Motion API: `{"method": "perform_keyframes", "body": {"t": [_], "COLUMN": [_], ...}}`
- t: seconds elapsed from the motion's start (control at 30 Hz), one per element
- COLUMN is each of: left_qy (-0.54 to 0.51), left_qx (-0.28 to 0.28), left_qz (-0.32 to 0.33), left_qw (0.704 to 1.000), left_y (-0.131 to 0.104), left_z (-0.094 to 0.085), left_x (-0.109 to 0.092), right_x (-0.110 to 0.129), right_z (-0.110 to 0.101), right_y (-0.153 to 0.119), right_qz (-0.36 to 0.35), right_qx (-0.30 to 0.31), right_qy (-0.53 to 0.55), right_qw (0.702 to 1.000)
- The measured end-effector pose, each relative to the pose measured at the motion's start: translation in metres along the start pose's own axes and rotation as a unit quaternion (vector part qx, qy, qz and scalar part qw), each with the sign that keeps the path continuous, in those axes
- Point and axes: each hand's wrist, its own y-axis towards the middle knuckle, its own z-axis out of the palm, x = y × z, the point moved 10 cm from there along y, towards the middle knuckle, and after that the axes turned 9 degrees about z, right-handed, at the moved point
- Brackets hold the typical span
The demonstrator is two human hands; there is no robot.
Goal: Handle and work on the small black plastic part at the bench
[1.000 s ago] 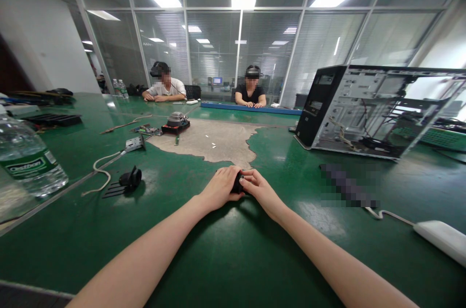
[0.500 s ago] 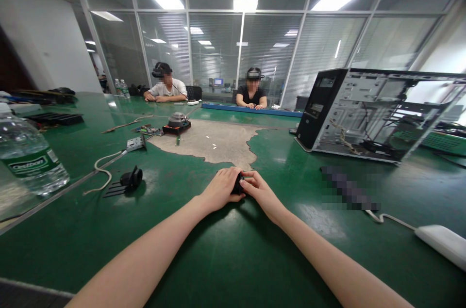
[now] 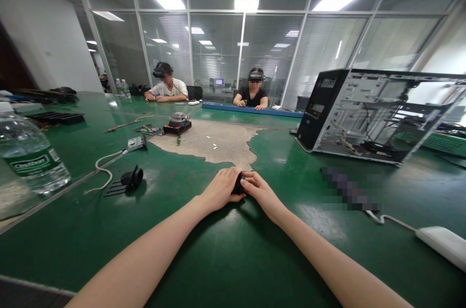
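Observation:
Between my two hands is a small black object (image 3: pixel 238 186), mostly covered by fingers, so its kind does not show. My left hand (image 3: pixel 224 186) wraps over it from the left, thumb low along its near side. From the right, my right hand (image 3: pixel 256 185) closes its thumb and bent fingers on the object's right end. Both hands rest low over the green tabletop (image 3: pixel 233 245), just in front of a bare beige patch (image 3: pixel 218 140) where the covering is worn away.
An open computer case (image 3: pixel 374 114) stands at the right, near a pixelated dark item (image 3: pixel 349 189) and a white power strip (image 3: pixel 442 245). Leftward are a water bottle (image 3: pixel 32 153), a black clip-like part (image 3: pixel 131 179) and a heatsink with fan (image 3: pixel 178 122). Two people sit across the table.
My hands and the black object hold the same position. Across the table, the person in black has moved one hand leftward and raised it slightly.

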Motion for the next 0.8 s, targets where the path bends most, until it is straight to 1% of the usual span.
{"method": "perform_keyframes", "body": {"t": [0.1, 0.27, 0.6, 0.63, 0.73, 0.8], "left_qy": [0.001, 0.000, 0.004, 0.005, 0.006, 0.006], "left_qx": [0.002, 0.001, 0.000, 0.001, 0.002, 0.000], "left_qz": [0.000, 0.000, 0.002, 0.002, 0.003, 0.004], "left_qw": [1.000, 1.000, 1.000, 1.000, 1.000, 1.000], "left_y": [0.000, 0.000, 0.000, 0.000, 0.000, -0.001], "left_z": [0.001, 0.000, 0.000, 0.001, 0.000, 0.000], "left_x": [0.001, 0.000, 0.000, 0.000, 0.000, 0.000], "right_x": [0.000, 0.005, -0.001, -0.001, 0.003, 0.006], "right_z": [-0.001, 0.007, -0.003, -0.002, 0.005, 0.008], "right_y": [0.001, -0.002, 0.002, 0.002, -0.001, -0.003], "right_qz": [0.002, -0.002, 0.000, -0.002, -0.003, -0.004], "right_qx": [-0.003, 0.039, -0.012, -0.008, 0.026, 0.033], "right_qy": [-0.007, 0.018, -0.007, -0.010, 0.003, 0.014], "right_qw": [1.000, 0.999, 1.000, 1.000, 1.000, 0.999]}}
